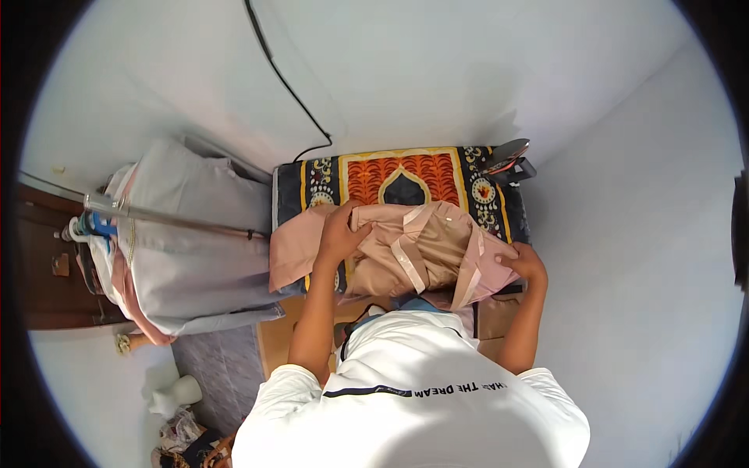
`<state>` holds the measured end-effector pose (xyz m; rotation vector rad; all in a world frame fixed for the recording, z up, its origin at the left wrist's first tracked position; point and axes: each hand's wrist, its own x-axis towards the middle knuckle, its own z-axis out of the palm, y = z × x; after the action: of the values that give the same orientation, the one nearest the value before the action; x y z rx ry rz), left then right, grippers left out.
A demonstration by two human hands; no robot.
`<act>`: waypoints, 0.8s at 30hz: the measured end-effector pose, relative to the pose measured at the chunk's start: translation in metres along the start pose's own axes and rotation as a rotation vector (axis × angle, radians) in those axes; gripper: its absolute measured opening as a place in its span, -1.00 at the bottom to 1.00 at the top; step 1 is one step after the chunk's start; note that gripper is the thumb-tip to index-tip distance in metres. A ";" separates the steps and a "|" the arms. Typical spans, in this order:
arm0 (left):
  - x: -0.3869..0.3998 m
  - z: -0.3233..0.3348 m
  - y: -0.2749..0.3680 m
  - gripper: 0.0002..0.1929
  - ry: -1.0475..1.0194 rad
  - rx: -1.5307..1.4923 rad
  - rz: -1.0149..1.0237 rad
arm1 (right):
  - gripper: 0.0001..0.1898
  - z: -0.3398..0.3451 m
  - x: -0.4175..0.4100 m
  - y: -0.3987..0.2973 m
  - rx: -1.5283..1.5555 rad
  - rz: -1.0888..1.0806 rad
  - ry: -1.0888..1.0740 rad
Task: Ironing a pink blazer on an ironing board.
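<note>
A dusty-pink garment (pixel 383 257) with a shiny tan inner side lies bunched across the near half of a padded surface. Pale strips run along its seams, and part of it hangs over the front edge towards me. My left hand (pixel 344 234) grips the cloth left of the middle, thumb on top, with the fingertips partly hidden at the far fold. At the garment's right end, my right hand (pixel 529 264) pinches its edge between thumb and fingers. Beyond the right hand, a clothes iron (pixel 508 158) stands tilted up at the back right corner.
A patterned orange, black and yellow cloth (pixel 380 175) covers the surface. Left of it, grey and pink clothes hang from a metal rail (pixel 175 216). A black cable (pixel 287 88) runs down the wall behind. A white mannequin form (pixel 178 393) lies on the floor at lower left.
</note>
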<state>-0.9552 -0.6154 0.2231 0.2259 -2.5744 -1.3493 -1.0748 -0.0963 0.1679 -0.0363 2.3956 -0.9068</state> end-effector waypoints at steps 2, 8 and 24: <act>-0.023 -0.008 0.003 -0.44 0.024 -0.024 -0.061 | -0.37 0.002 -0.025 -0.018 0.005 0.001 -0.016; -0.083 -0.060 0.021 -0.46 -0.328 0.009 -0.201 | -0.48 0.011 -0.095 -0.082 0.204 -0.016 -0.051; -0.092 -0.198 0.113 -0.59 -0.141 -0.052 -0.036 | -0.59 -0.055 -0.166 -0.208 0.058 -0.430 0.144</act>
<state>-0.8169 -0.6862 0.4135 0.1745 -2.6561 -1.4935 -0.9995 -0.1869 0.4125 -0.4956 2.5405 -1.2063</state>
